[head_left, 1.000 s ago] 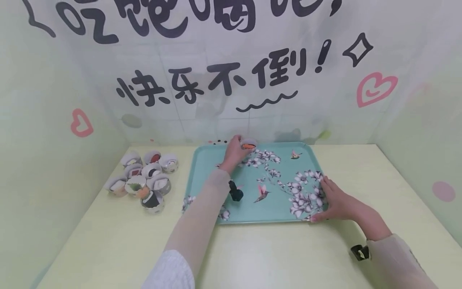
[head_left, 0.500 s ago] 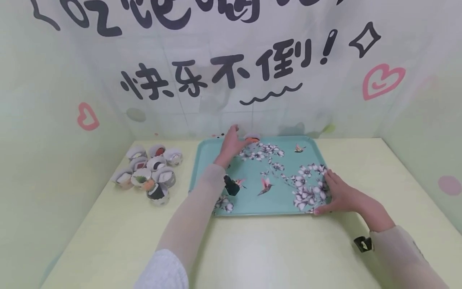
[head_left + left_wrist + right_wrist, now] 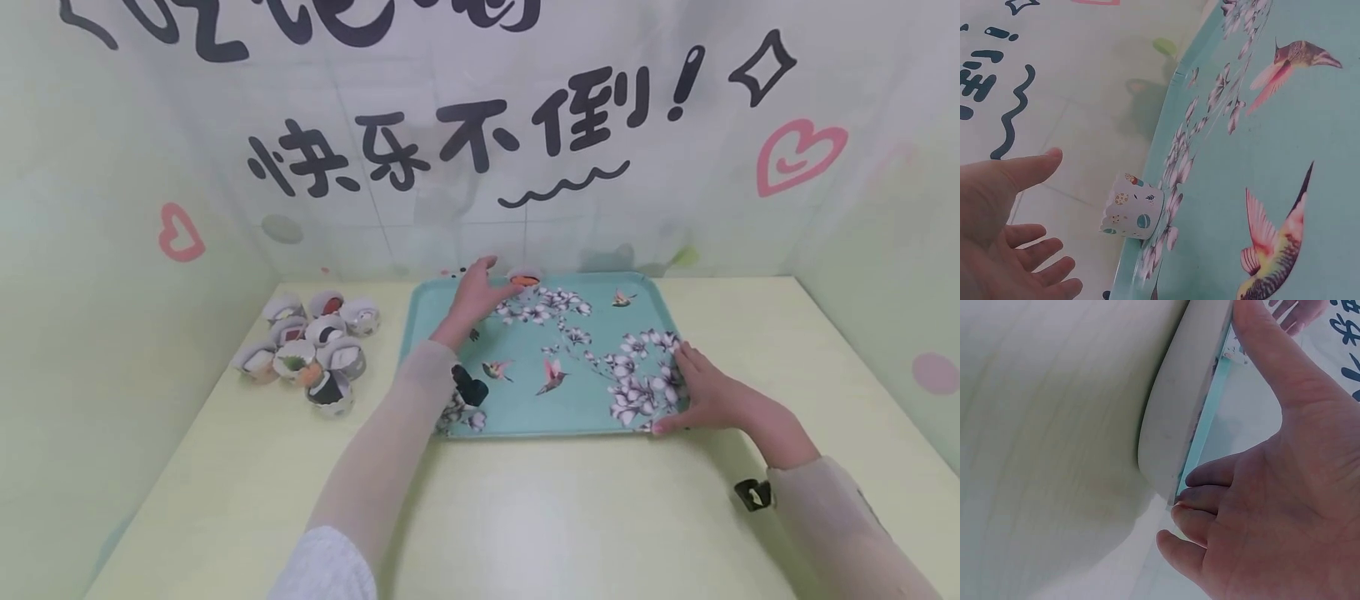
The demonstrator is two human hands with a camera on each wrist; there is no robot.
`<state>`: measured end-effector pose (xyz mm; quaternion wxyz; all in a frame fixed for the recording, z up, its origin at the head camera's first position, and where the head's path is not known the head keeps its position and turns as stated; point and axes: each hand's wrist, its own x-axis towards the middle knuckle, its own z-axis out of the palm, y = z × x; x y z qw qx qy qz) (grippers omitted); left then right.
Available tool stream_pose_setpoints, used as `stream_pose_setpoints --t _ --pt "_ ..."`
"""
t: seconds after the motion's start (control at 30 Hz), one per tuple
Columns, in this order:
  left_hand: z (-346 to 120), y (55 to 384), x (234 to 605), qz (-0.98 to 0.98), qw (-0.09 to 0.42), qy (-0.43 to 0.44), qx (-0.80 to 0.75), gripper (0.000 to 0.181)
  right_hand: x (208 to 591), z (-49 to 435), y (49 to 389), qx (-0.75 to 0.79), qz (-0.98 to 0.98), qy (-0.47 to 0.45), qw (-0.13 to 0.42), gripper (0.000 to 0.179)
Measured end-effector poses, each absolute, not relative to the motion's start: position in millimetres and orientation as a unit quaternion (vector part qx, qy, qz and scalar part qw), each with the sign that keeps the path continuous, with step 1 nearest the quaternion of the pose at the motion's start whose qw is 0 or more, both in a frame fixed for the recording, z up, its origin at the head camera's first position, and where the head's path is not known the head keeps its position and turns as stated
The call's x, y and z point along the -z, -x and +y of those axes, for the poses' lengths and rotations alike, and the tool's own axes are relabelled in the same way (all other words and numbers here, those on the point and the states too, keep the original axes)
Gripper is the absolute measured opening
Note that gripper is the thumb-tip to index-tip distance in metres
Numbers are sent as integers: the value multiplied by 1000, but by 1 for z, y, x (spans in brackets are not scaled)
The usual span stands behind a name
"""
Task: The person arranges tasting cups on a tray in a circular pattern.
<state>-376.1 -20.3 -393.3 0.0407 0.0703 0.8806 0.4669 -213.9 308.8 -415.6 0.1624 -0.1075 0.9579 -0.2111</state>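
A patterned paper cup with an orange-topped filling (image 3: pixel 525 279) stands at the far rim of a turquoise tray (image 3: pixel 517 421) printed with blossoms and birds. My left hand (image 3: pixel 474 302) hovers beside the cup with spread fingers. In the left wrist view a gap lies between this hand (image 3: pixel 1010 225) and the scalloped cup (image 3: pixel 1134 209). At the tray's right edge, my right hand (image 3: pixel 720 402) touches the rim, its thumb at the near corner. The right wrist view shows the right hand's loosely bent fingers (image 3: pixel 1204 487) against the tray's side.
Left of the tray, several similar cups (image 3: pixel 347 360) with sushi-like fillings stand crowded together on the pale table (image 3: pixel 540 517). A white wall sheet (image 3: pixel 420 225) with black lettering hangs behind, close to the tray's far edge. Side panels (image 3: pixel 90 350) flank the table.
My left hand has let go of the cup and drawn a little left of it. The right hand stays at the tray's edge. The head view has tilted slightly down.
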Motion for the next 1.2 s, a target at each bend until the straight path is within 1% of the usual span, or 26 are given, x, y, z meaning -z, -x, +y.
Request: stream_pose_setpoints --t 0.23,0.5,0.63,1.2 --pt "-26 367 388 876 58 -91 -470 78 414 311 217 208 959 103 165 137" --pt "-32 358 386 871 82 -88 -477 80 414 310 217 208 958 102 169 135" --pt "-33 354 383 874 84 -93 -469 81 414 310 218 208 958 99 168 135" --pt "-41 334 379 880 86 -108 -454 77 412 307 216 206 958 98 174 136"
